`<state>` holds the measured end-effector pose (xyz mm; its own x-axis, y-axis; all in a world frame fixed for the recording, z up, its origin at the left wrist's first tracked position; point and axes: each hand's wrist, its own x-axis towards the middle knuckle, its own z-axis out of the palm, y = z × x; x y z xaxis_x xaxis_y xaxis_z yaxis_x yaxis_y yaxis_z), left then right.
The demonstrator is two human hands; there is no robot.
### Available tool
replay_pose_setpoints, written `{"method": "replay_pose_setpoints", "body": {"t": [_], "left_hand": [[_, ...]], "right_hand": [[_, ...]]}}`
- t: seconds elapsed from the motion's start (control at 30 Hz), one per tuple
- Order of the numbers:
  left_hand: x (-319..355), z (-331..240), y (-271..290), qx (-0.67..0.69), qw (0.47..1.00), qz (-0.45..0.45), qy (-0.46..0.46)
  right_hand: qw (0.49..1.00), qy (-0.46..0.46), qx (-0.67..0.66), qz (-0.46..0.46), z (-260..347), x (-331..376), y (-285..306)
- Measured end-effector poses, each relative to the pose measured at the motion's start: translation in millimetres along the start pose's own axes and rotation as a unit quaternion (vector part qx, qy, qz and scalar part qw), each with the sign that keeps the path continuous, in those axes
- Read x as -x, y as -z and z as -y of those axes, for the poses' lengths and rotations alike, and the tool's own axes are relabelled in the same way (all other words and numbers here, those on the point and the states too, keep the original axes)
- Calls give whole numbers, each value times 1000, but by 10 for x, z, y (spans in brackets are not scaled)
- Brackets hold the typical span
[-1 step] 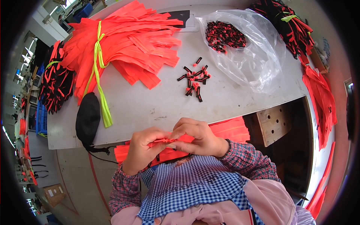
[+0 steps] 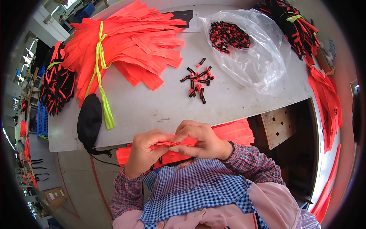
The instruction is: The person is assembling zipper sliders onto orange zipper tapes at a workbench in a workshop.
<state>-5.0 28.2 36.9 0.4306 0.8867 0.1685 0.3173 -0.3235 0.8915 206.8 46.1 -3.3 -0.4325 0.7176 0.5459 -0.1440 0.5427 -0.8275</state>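
Note:
At the table's near edge, my left hand [image 2: 146, 149] is closed on an orange-red zipper [image 2: 164, 144]. The thumb and fingers of my right hand [image 2: 204, 140] pinch the same zipper's end, and the fingertips of both hands nearly meet. Whatever small piece may sit between them is too hidden to make out. Below my hands, more orange-red zippers [image 2: 234, 131] lie across my lap, partly under the table edge. Farther up the table is a loose pile of small black zipper sliders with red ends [image 2: 198, 81].
A clear plastic bag [image 2: 263, 65] at the back right holds many more sliders [image 2: 228, 36]. A big bundle of orange-red strips [image 2: 129, 42], tied with a yellow-green band [image 2: 100, 57], covers the back left. Nearer lies a black pouch [image 2: 89, 118]. An open compartment [image 2: 297, 152] gapes at right.

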Motion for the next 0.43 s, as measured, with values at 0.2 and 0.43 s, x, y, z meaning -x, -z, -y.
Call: {"method": "replay_pose_setpoints", "body": {"t": [0.2,0.43], "left_hand": [[-34,2,22,-5,1000,-5,-13],[-29,-23,42,10,1000,-1,26]], "right_hand": [[998,-24,-48,14,-22,-56,-20],[996,-57,-59,34,-57,-63,23]]}}
